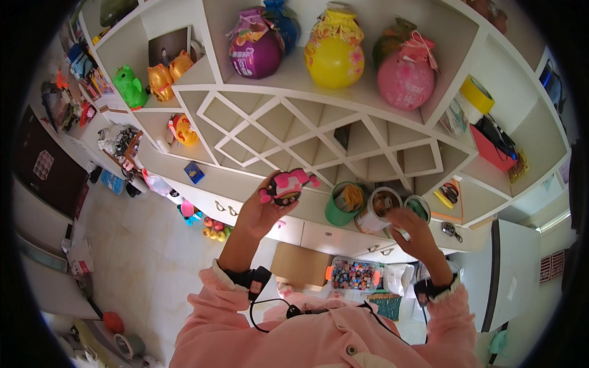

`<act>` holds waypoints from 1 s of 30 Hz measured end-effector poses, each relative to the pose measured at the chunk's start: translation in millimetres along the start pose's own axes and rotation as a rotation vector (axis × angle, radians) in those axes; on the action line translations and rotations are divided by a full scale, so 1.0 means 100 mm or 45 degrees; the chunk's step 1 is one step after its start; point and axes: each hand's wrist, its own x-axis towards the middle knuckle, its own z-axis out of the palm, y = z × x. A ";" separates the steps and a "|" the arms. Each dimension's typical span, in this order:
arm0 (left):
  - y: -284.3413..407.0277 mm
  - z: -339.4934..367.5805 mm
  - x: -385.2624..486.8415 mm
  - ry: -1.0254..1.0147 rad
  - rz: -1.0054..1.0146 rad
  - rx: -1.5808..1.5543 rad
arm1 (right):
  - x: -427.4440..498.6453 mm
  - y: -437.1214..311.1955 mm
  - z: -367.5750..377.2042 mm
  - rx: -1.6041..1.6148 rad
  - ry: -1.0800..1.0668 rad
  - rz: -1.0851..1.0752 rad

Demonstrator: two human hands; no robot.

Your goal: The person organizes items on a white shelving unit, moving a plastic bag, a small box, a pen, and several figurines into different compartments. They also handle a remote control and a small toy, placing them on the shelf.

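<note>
In my left hand [262, 211] lies a pink and black figurine [287, 186], held up over the white counter. My right hand [412, 232], slightly blurred, is at the near rim of a white cylindrical container [372, 220] that has brown items inside; whether its fingers touch the rim or grip anything cannot be told. A green cylindrical container [338, 212] with yellow packets stands just left of it. To the right, partly behind my right hand, is a smaller round container [418, 206] with dark green contents.
Above the counter rises a white lattice shelf [285, 126], with purple [255, 46], yellow [334, 57] and pink [406, 78] round jars over it. A small blue box [194, 172] and keys [452, 231] lie on the counter. Below are a cardboard box [301, 265] and a bin of small coloured pieces [353, 274].
</note>
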 end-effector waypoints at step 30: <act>-0.23 -0.03 -0.86 0.233 -0.218 0.613 | 0.45 -0.62 1.07 1.450 -0.220 0.832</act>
